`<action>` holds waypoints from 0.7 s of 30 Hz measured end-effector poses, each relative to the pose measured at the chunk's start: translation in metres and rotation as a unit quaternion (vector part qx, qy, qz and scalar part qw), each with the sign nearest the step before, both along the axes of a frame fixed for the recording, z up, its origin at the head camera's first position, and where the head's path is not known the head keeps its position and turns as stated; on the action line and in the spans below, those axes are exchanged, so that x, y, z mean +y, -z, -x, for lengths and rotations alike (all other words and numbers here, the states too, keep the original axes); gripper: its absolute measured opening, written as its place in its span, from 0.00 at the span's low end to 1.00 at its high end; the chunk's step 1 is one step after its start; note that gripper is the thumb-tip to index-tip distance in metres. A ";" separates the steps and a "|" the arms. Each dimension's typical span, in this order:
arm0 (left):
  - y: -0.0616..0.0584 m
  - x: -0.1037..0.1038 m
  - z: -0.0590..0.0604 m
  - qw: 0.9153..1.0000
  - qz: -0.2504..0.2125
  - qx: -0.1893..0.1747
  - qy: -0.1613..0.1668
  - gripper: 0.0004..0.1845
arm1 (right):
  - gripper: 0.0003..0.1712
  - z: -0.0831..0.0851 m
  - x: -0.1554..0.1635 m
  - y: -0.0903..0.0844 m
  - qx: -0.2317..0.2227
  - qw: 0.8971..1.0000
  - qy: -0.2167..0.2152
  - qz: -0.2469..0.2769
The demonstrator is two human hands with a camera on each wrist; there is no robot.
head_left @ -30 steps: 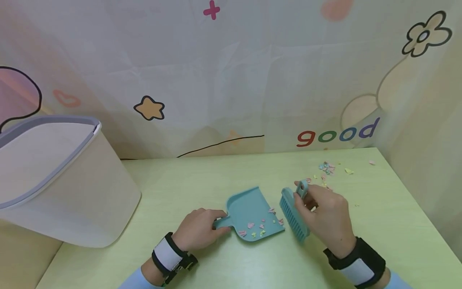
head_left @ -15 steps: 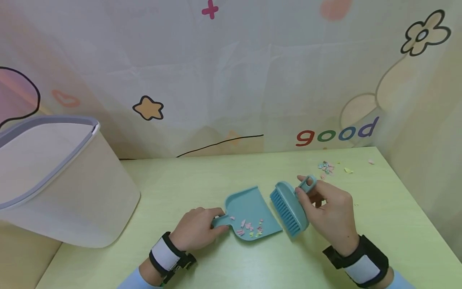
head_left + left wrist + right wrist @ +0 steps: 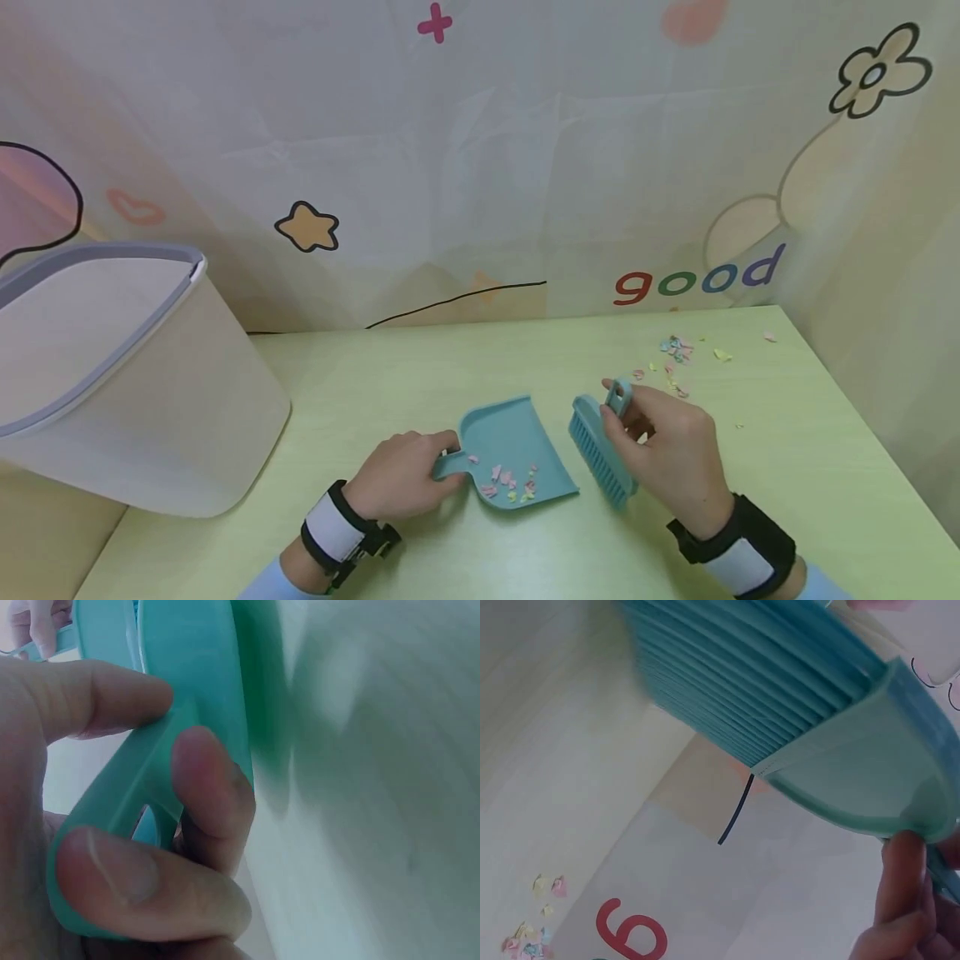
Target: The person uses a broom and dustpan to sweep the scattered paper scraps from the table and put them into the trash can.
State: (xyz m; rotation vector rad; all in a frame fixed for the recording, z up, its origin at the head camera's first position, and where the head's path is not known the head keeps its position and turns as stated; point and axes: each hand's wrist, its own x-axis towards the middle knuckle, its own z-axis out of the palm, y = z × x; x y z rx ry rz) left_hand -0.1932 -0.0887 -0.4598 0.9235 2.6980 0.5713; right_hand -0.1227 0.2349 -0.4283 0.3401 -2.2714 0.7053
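Holding the brush in our right hand, we gripped the dustpan beside it with our left hand.

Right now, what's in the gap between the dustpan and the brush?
Just a narrow strip of bare table, in the head view: the dustpan is on one side, the brush on the other. The little bits nearby lie in the dustpan.

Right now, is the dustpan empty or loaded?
Partly loaded: the head view shows pink and yellow scraps lying in the dustpan, mostly toward the person's side; much of its floor is bare.
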 end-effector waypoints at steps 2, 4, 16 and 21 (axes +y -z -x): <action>0.001 0.002 -0.001 1.000 0.000 -0.007 0.009 0.12 | 0.17 -0.001 -0.002 0.000 -0.011 1.000 -0.012 0.013; 0.002 0.004 -0.002 1.000 0.002 -0.010 0.015 0.12 | 0.17 -0.002 -0.004 0.000 -0.031 0.998 -0.032 0.044; 0.008 0.008 -0.005 1.000 0.004 -0.009 0.019 0.14 | 0.14 -0.002 0.004 -0.011 -0.045 0.990 -0.037 0.131; 0.007 0.009 -0.005 1.000 -0.001 -0.013 0.019 0.15 | 0.13 -0.001 0.008 -0.009 -0.022 0.997 -0.019 0.078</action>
